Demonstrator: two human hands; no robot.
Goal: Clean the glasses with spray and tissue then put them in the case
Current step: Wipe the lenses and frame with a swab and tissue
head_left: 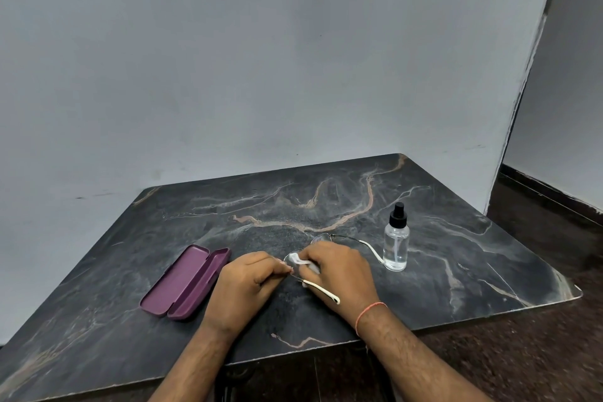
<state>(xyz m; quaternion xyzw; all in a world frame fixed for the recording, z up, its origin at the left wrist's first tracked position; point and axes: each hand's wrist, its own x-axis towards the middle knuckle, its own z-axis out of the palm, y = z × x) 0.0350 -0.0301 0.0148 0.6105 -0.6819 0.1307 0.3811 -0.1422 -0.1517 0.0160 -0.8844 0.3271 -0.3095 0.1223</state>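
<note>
The thin-framed glasses (354, 241) with white temple tips are held just above the dark marble table (456, 258), near its middle. My left hand (248, 284) pinches the frame at the near lens. My right hand (339, 271) holds a white tissue (299, 258) pressed against that lens. One white temple tip sticks out below my right hand, the other reaches toward the spray bottle (396, 238). That clear bottle with a black nozzle stands upright to the right of my hands. The purple glasses case (186, 281) lies open to the left.
The table stands against a grey wall (261, 59). Its front and right edges drop to a dark floor (538, 352). A wall corner rises at the far right.
</note>
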